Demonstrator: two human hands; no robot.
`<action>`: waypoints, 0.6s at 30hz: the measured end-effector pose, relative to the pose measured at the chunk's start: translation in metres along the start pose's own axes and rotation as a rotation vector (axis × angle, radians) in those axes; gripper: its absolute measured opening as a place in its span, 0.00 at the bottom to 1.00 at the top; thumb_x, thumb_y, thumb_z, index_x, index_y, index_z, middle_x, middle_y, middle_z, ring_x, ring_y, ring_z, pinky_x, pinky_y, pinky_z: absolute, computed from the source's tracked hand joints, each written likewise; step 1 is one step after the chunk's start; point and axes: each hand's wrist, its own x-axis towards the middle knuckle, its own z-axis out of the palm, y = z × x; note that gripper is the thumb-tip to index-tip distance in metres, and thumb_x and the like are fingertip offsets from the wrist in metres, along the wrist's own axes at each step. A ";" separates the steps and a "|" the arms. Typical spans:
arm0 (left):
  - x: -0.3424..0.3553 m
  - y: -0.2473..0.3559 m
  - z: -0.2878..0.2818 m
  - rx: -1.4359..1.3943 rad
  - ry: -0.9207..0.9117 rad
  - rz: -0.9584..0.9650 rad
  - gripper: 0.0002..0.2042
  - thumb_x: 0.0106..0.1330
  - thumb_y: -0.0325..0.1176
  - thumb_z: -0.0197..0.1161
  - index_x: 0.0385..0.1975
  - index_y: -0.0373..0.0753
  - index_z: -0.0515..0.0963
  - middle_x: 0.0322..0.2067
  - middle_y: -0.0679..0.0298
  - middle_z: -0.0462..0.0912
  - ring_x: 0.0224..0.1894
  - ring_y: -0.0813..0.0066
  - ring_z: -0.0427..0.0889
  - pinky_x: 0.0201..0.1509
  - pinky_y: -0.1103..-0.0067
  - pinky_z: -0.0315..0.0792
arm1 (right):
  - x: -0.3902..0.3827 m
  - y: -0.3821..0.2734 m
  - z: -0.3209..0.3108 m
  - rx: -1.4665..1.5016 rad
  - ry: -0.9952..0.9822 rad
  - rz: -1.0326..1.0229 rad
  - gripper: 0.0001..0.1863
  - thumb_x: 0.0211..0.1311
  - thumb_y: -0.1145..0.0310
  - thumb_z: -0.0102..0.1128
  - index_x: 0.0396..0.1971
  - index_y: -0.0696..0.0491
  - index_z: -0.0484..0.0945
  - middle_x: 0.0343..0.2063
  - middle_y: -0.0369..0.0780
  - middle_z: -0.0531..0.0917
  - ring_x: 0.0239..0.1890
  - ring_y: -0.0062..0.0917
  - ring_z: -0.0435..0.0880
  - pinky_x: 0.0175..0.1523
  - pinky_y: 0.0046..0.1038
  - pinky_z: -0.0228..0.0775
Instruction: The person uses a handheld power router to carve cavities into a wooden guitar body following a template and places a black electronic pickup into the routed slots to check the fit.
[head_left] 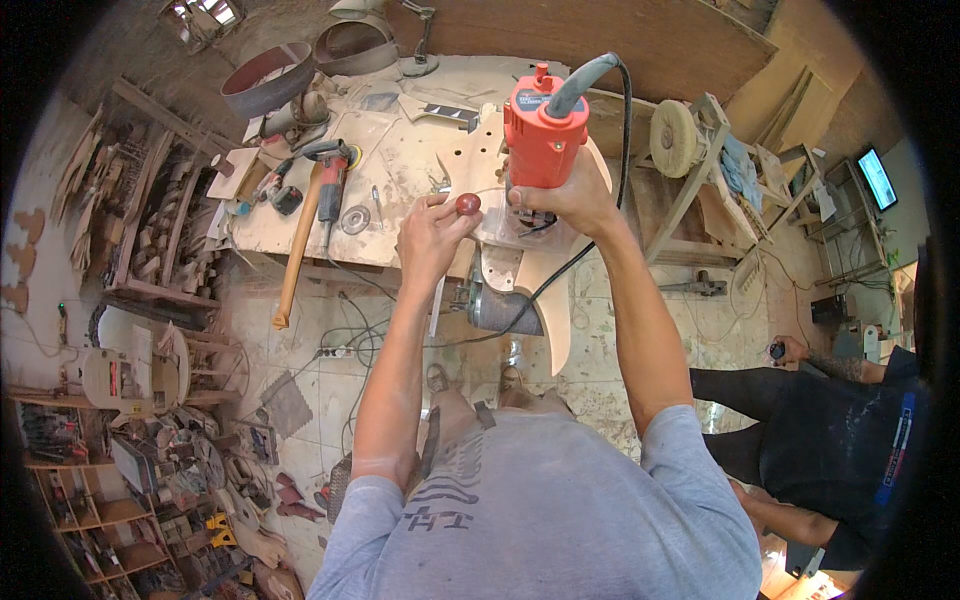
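While right hand (568,197) wraps tight around red router (542,130) on wood piece (520,250), left hand (430,232) pinches its dark red knob (468,204) just beside. Black cord (610,150) above grip.

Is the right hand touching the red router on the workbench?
Touching. The head view shows the right hand wrapped around the lower body of the red router.

The router (545,125) has a glossy red plastic body and a dark shiny round knob (468,204), set on a pale, matt, dusty wooden workpiece (520,270) over the rough, scuffed plywood tabletop (400,160).
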 end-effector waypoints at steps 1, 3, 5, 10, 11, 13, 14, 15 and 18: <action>0.000 0.001 0.000 -0.004 0.003 -0.002 0.24 0.57 0.54 0.78 0.49 0.47 0.92 0.58 0.51 0.85 0.57 0.52 0.87 0.61 0.63 0.78 | 0.000 0.002 0.000 -0.002 -0.002 0.012 0.33 0.46 0.62 0.86 0.53 0.55 0.81 0.41 0.36 0.88 0.45 0.23 0.87 0.54 0.30 0.80; -0.002 0.003 -0.002 -0.009 0.011 -0.009 0.24 0.58 0.54 0.78 0.50 0.47 0.92 0.58 0.51 0.86 0.56 0.53 0.87 0.61 0.63 0.78 | 0.002 0.005 0.002 -0.001 -0.007 0.034 0.32 0.46 0.62 0.86 0.51 0.56 0.82 0.40 0.36 0.89 0.44 0.22 0.87 0.54 0.30 0.80; -0.001 0.000 -0.001 -0.044 0.033 -0.011 0.23 0.58 0.52 0.78 0.50 0.45 0.91 0.56 0.51 0.87 0.56 0.54 0.87 0.61 0.64 0.78 | 0.005 0.013 0.005 -0.019 -0.005 0.051 0.30 0.46 0.62 0.86 0.50 0.56 0.84 0.40 0.36 0.89 0.44 0.22 0.87 0.54 0.30 0.80; -0.002 0.001 -0.009 -0.133 0.020 -0.069 0.19 0.65 0.41 0.74 0.52 0.39 0.90 0.44 0.54 0.91 0.45 0.68 0.89 0.51 0.73 0.79 | 0.013 0.012 0.018 -0.063 0.021 0.019 0.27 0.46 0.61 0.85 0.46 0.56 0.85 0.39 0.36 0.89 0.43 0.22 0.87 0.52 0.30 0.79; -0.002 0.001 -0.010 -0.164 0.023 -0.102 0.19 0.65 0.41 0.74 0.52 0.37 0.90 0.42 0.55 0.91 0.42 0.71 0.89 0.49 0.74 0.79 | 0.015 0.014 0.020 -0.045 0.019 0.015 0.27 0.46 0.61 0.85 0.45 0.56 0.85 0.39 0.36 0.89 0.42 0.22 0.86 0.52 0.30 0.79; -0.001 0.001 -0.011 -0.208 0.041 -0.120 0.19 0.65 0.40 0.73 0.51 0.36 0.90 0.37 0.54 0.92 0.38 0.72 0.89 0.45 0.74 0.80 | 0.019 0.014 0.024 -0.050 0.020 0.001 0.26 0.46 0.60 0.85 0.44 0.56 0.85 0.39 0.36 0.89 0.42 0.22 0.86 0.51 0.30 0.78; -0.001 0.002 -0.013 -0.222 0.057 -0.107 0.19 0.64 0.40 0.73 0.50 0.36 0.90 0.35 0.53 0.92 0.36 0.70 0.90 0.44 0.73 0.79 | 0.021 0.013 0.026 -0.072 0.022 -0.010 0.26 0.46 0.59 0.85 0.43 0.56 0.85 0.39 0.35 0.89 0.41 0.22 0.86 0.51 0.31 0.78; -0.001 0.002 -0.014 -0.236 0.073 -0.093 0.19 0.63 0.40 0.72 0.50 0.36 0.90 0.33 0.51 0.92 0.34 0.69 0.90 0.42 0.72 0.79 | 0.023 0.012 0.028 -0.094 0.024 -0.021 0.26 0.46 0.59 0.85 0.43 0.56 0.85 0.38 0.35 0.88 0.41 0.22 0.85 0.50 0.31 0.78; -0.002 0.002 -0.017 -0.226 0.070 -0.148 0.18 0.64 0.39 0.72 0.50 0.36 0.90 0.33 0.52 0.92 0.35 0.72 0.89 0.44 0.72 0.79 | 0.021 0.005 0.035 -0.038 0.046 0.036 0.26 0.46 0.57 0.84 0.42 0.56 0.85 0.38 0.35 0.88 0.41 0.23 0.85 0.50 0.31 0.77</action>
